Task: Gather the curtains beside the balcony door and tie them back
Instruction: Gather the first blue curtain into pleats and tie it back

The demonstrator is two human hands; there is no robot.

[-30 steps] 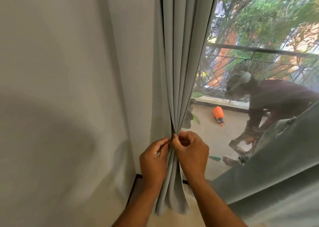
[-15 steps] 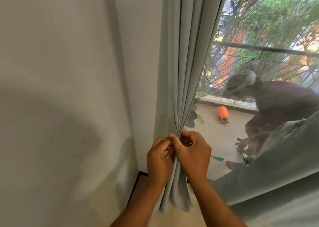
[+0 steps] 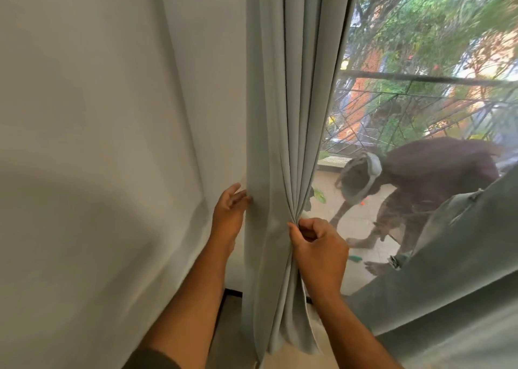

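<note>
Far left of your fingers is just the bare wall (image 3: 84,144), nothing to work w/ there. Your left hand (image 3: 228,214) is up at the curtain's wall-side edge, fingers fairly straight & relaxed, tips touching the cloth w/o gripping it; can't tell if any reach round behind the edge. The curtain (image 3: 280,116) hangs between your two hands as a bunch of long vertical folds, its hem loose below your wrists near the floor. Your right hand (image 3: 316,245) is on the glass side, thumb & forefinger curled into a pinch on the gathered pleats, other fingers tucked under; folds fan out above & below that pinch. Judging by the drape, it's soft, light, limp cloth, prob. smooth enough that pleats slide out of a small pinch, so you'll likely want the left hand to sweep the flat wall-side panel toward your right fingers, then wrap a full hand round the whole bundle at that same height, not just a fingertip hold. No tie-back in view, so tying isn't started yet. Right of your right fingers, through the balcony door (image 3: 364,116), another person (image 3: 420,178) is bent over on the balcony, & a second grey cloth (image 3: 448,298) crosses the lower right corner, apart from both hands.
</note>
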